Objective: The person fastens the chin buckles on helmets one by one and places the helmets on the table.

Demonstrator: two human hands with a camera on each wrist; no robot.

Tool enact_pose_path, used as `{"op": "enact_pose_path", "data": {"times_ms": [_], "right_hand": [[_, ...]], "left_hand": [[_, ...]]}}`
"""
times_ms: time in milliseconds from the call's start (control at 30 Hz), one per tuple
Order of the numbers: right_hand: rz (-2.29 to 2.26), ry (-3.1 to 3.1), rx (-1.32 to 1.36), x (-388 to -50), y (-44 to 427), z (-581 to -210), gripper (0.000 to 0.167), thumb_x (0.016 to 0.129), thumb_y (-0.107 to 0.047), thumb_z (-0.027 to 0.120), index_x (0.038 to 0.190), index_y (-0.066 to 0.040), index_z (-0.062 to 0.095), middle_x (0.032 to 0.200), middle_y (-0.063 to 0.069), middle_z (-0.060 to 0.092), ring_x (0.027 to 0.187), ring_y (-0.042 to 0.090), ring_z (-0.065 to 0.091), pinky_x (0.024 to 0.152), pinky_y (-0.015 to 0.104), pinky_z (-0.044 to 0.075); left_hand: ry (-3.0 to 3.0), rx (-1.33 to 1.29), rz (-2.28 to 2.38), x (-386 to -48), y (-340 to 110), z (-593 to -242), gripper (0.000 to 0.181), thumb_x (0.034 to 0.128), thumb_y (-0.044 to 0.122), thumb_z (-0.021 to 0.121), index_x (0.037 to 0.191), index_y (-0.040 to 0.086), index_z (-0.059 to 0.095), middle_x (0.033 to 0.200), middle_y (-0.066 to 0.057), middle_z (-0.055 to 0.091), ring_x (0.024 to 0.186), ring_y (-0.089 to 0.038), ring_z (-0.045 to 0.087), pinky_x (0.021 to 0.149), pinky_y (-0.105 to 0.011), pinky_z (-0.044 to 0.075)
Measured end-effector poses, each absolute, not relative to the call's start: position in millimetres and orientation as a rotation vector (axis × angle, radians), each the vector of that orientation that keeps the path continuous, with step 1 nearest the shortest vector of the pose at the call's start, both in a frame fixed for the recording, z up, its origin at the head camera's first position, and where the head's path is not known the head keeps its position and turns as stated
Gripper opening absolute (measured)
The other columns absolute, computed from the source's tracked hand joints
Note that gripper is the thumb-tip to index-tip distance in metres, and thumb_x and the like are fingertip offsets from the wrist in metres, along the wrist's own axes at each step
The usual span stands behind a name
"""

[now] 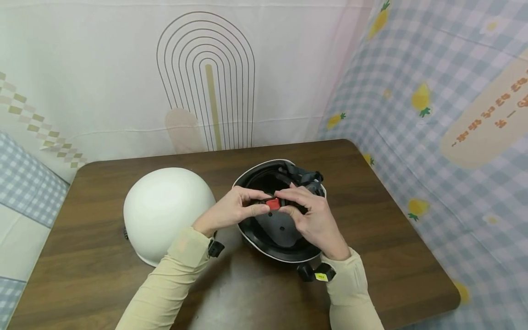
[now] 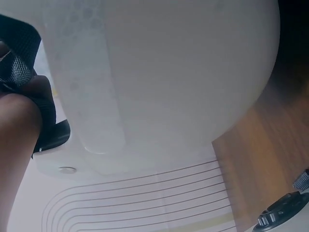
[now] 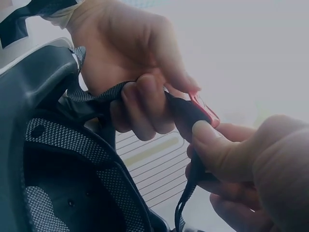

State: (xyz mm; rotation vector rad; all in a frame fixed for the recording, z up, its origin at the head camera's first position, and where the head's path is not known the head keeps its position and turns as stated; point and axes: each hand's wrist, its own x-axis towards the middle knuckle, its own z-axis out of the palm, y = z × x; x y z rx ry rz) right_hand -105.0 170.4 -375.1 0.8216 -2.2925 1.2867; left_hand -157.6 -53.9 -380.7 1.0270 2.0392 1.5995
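Note:
Both hands meet over an upturned white helmet (image 1: pixel 284 229) with a black lining. Between them is a strap buckle (image 1: pixel 272 204) with a red part. My left hand (image 1: pixel 235 208) pinches its left end between thumb and fingers. From the other side, my right hand (image 1: pixel 311 217) pinches the buckle and strap. In the right wrist view, the buckle's red part (image 3: pixel 204 110) sits between the two thumbs, and a black webbing strap (image 3: pixel 113 92) runs through the left fingers to the helmet. The left wrist view is mostly filled by the helmet's white shell (image 2: pixel 183 72).
A second white helmet (image 1: pixel 167 208) stands dome up to the left, close to the left forearm. The brown wooden table (image 1: pixel 383 238) carries both helmets. Printed curtains (image 1: pixel 288 68) hang behind and to the right. Each wrist wears a small black camera (image 1: pixel 216 248).

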Motion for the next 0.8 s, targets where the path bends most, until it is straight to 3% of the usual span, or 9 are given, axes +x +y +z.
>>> {"op": "enact_pose_path", "data": {"times_ms": [233, 433, 633, 800], "right_hand": [[1.266, -2.305, 0.806, -105, 170, -376, 0.039, 0.078, 0.0, 0.078, 0.116, -0.006, 0.071, 0.11, 0.003, 0.07, 0.112, 0.02, 0.061, 0.106, 0.037, 0.038], [1.208, -2.359, 0.786, -102, 171, -376, 0.041, 0.079, -0.001, 0.079, 0.118, -0.009, 0.07, 0.116, 0.0, 0.066, 0.116, 0.019, 0.057, 0.1, 0.036, 0.043], [1.163, -2.34, 0.822, -102, 168, -379, 0.048, 0.076, -0.01, 0.084, 0.121, -0.011, 0.069, 0.123, 0.001, 0.059, 0.116, 0.021, 0.052, 0.096, 0.037, 0.044], [1.063, -2.344, 0.809, -102, 165, -379, 0.042, 0.077, -0.016, 0.084, 0.117, -0.014, 0.071, 0.116, 0.002, 0.057, 0.108, 0.021, 0.047, 0.09, 0.041, 0.04]], "left_hand": [[2.169, 0.99, 1.579, -156, -49, -380, 0.024, 0.0933, 0.014, 0.064, 0.114, 0.004, 0.07, 0.09, -0.009, 0.069, 0.064, -0.012, 0.05, 0.061, -0.024, 0.041], [2.199, 1.017, 1.587, -154, -47, -380, 0.022, 0.0931, 0.013, 0.062, 0.112, 0.005, 0.07, 0.084, -0.005, 0.066, 0.063, -0.011, 0.048, 0.06, -0.024, 0.04], [2.189, 1.058, 1.575, -153, -43, -380, 0.019, 0.0953, 0.016, 0.063, 0.109, 0.007, 0.071, 0.092, -0.001, 0.068, 0.08, -0.013, 0.056, 0.073, -0.027, 0.047], [2.219, 1.08, 1.514, -151, -41, -380, 0.02, 0.0962, 0.026, 0.063, 0.109, 0.014, 0.072, 0.1, 0.007, 0.069, 0.089, -0.01, 0.058, 0.081, -0.029, 0.049]]}}
